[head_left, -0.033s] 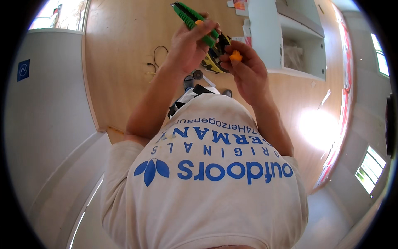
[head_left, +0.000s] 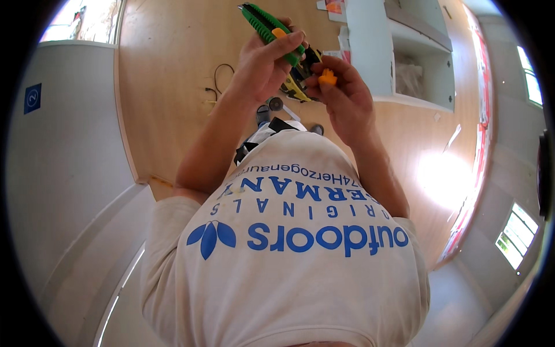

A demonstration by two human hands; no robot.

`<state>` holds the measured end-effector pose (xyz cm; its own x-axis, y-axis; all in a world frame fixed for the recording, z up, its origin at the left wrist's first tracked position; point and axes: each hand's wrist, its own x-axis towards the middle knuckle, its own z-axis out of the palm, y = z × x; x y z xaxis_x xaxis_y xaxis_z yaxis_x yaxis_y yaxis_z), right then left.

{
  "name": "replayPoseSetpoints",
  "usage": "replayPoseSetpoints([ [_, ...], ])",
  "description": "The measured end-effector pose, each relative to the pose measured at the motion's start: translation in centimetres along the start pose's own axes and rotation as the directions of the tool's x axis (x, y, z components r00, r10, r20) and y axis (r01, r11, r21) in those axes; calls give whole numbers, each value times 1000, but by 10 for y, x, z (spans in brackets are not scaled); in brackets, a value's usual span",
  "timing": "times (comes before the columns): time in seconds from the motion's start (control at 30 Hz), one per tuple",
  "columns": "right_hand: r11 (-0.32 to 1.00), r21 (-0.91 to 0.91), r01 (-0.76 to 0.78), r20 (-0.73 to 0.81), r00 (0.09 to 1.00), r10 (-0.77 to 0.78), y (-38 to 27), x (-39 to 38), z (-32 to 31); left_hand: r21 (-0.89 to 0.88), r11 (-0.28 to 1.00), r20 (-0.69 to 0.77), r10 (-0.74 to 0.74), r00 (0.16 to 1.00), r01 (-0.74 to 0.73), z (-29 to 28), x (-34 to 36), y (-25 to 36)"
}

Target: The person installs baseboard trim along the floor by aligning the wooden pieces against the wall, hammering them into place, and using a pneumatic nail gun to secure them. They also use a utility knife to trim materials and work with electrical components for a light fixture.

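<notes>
My left hand [head_left: 266, 63] is closed round a green utility knife [head_left: 260, 23], its tip pointing up and left and an orange slider beside my thumb. My right hand [head_left: 347, 101], just right of it, pinches a small orange plastic piece [head_left: 327, 77] between thumb and fingers. Behind both hands is a yellow-and-black object [head_left: 293, 88], partly hidden; whether it is held or lies lower down I cannot tell. My shoes [head_left: 316, 129] show beneath my hands, partly covered by my body.
A white cabinet [head_left: 370, 58] with open compartments stands ahead-right on the wood-look floor [head_left: 156, 92]. A black cable [head_left: 217, 75] and scraps [head_left: 335, 8] lie on the floor. A pale wall [head_left: 69, 133] is at left; red-and-white strips [head_left: 481, 127] run along the right side.
</notes>
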<state>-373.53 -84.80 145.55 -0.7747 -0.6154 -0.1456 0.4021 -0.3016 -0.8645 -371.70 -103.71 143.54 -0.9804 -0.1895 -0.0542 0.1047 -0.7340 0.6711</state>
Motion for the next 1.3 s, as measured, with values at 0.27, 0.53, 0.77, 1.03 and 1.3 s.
replayPoseSetpoints([
  [0.27, 977, -138, 164, 3, 986, -165, 5, -3, 1, -120, 991, -69, -74, 995, 65, 5, -8, -10],
  [0.53, 962, -248, 116, 6, 993, -118, 3, -9, 11, -313, 937, -30, -171, 985, 153, 25, -9, -17],
  [0.77, 952, -256, 168, 17, 985, -169, 6, -12, 11, -254, 960, -69, -139, 988, 117, 24, -5, -17],
  [1.03, 983, -134, 129, -94, 985, -142, 6, -21, 4, -110, 964, -12, -247, 969, 244, 41, 1, -22],
  [1.3, 974, 94, 205, -231, 956, -179, 8, -48, -18, -245, 836, 117, -478, 871, 492, 65, 17, -55],
])
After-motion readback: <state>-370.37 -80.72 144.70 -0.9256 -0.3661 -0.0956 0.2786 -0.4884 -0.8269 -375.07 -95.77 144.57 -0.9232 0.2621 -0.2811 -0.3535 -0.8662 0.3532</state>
